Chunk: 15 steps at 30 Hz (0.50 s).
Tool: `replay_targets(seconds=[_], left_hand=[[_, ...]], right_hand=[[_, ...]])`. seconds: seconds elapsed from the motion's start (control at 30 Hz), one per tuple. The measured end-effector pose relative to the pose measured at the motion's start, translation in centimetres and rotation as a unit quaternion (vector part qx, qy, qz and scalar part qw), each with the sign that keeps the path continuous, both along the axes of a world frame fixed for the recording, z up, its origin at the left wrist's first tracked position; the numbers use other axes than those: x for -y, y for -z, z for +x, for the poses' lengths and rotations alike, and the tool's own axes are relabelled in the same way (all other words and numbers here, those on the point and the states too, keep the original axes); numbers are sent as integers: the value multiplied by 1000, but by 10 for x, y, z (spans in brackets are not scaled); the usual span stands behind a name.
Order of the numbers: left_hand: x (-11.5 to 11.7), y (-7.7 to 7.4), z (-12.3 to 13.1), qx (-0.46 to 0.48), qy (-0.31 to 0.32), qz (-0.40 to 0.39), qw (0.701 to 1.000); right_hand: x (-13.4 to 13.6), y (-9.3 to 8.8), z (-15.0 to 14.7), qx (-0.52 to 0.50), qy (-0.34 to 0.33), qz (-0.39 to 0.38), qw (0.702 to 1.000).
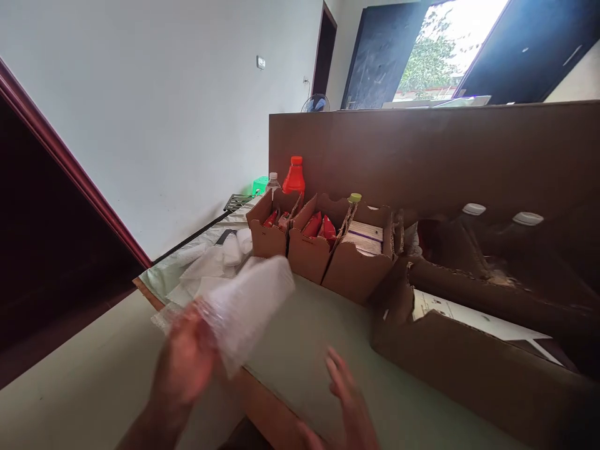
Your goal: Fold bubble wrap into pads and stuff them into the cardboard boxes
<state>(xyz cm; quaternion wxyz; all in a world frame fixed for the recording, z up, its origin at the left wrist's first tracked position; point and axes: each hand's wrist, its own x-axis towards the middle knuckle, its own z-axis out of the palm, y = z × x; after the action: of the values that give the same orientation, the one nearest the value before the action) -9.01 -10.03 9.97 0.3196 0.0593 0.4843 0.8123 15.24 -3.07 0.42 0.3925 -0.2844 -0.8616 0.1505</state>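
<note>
My left hand [185, 353] grips a sheet or pouch of bubble wrap [250, 297], blurred by motion, above the left end of the green-topped table [300, 328]. Whether anything is inside the wrap I cannot make out. Over the table's front edge, my right hand [344, 394] is held with fingers stretched and apart, touching nothing. More pieces of clear bubble wrap [206, 262] lie in a loose heap on the table just beyond my left hand.
Open cardboard boxes hold red packets [328, 228] and a stack of pale boxes [365, 237]. A larger carton [469, 350] with white printed sheets stands at right. White-capped bottles [527, 219] and a red bottle [294, 175] stand behind, before a tall brown panel [398, 156].
</note>
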Motion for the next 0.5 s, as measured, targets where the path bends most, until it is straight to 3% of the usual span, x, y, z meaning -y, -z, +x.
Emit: replay_targets(seconds=[0.1, 0.17, 0.27, 0.4, 0.43, 0.5], left_hand=[[7, 29, 51, 17, 181, -15, 983], [9, 41, 72, -11, 220, -4, 975], [6, 46, 80, -141, 222, -5, 965], [-7, 32, 78, -328, 284, -6, 901], [-11, 27, 79, -353, 300, 4, 886], [-16, 14, 86, -370, 308, 31, 876]], right_hand=[[2, 6, -14, 5, -18, 108, 994], [4, 10, -16, 14, -13, 144, 989], [6, 6, -4, 2, -6, 138, 990], [1, -12, 31, -63, 11, 56, 996], [-1, -15, 40, -72, 29, 8, 997], [-2, -14, 55, -95, 69, -160, 980]])
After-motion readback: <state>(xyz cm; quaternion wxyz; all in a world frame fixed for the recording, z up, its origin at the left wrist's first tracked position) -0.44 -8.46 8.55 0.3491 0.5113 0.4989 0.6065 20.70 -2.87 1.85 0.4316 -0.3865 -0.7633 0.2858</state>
